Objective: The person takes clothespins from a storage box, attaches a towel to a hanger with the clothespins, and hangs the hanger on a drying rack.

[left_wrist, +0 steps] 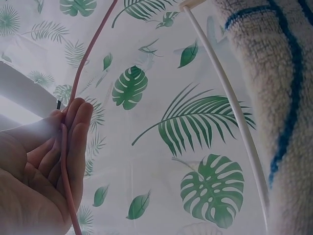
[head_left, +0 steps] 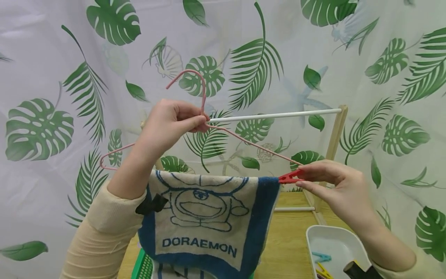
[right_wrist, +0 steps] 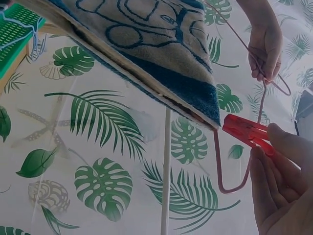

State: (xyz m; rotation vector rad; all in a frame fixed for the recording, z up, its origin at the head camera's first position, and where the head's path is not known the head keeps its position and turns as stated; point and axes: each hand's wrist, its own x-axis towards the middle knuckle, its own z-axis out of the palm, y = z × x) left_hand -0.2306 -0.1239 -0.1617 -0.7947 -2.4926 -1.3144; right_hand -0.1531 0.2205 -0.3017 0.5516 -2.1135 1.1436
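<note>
In the middle of the head view we see the left hand (head_left: 168, 123) pinching the pink hanger (head_left: 256, 145) below its hook, its wrist and sleeve hiding part of the hanger's left side, while the towel (head_left: 205, 242) drapes over a lower bar we cannot see beneath the cloth. At centre right, the right hand (head_left: 338, 192) pinches a red clothespin (head_left: 290, 178) at the towel's upper corner, though we cannot tell whether it bites the fabric. At the bottom edge, we find the towel cut off, the green basket (head_left: 143, 267) mostly covered, and the white tray (head_left: 309, 244) cropped.
</note>
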